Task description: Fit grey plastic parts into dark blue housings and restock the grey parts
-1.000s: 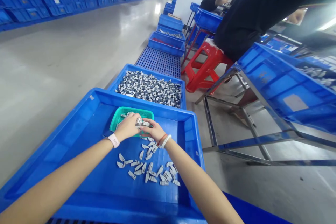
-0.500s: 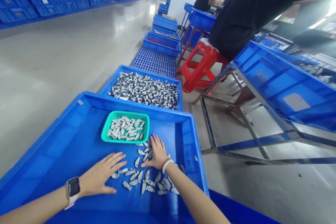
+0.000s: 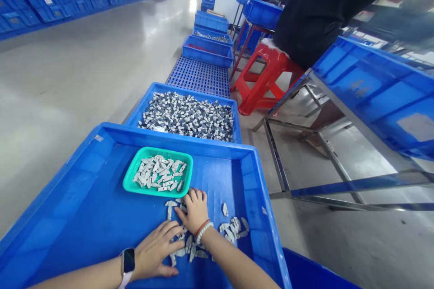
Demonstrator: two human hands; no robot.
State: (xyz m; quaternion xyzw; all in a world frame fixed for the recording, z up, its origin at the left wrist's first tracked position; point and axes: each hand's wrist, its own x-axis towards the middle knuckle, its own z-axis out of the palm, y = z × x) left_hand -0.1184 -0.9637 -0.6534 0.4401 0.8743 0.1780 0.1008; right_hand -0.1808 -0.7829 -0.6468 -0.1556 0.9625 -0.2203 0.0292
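Small light-grey parts [image 3: 192,250] lie loose on the floor of a large blue bin [image 3: 98,230]. My left hand [image 3: 156,249], with a watch at the wrist, rests flat beside them, thumb and fingers apart, fingertips at the left edge of the pile. Over the upper part of the same pile is my right hand [image 3: 195,213], palm down, fingers loosely bent and thumb apart; the parts beneath it are partly hidden. Just beyond the right hand stands a green basket [image 3: 149,190] holding many similar grey parts. A smaller group of grey parts [image 3: 233,228] lies right of my right forearm.
Behind the big bin is another blue bin [image 3: 238,119] full of dark and white parts. Blue slatted pallets [image 3: 200,74] and more bins stretch beyond. A person sits on a red stool [image 3: 262,76] at the right, near a metal stand [image 3: 278,158] carrying a blue crate [image 3: 376,86].
Both hands have moved closer together; my left hand went right and nearer, my right hand slightly left and nearer. The loose parts have gathered between them, leaving some at the right.
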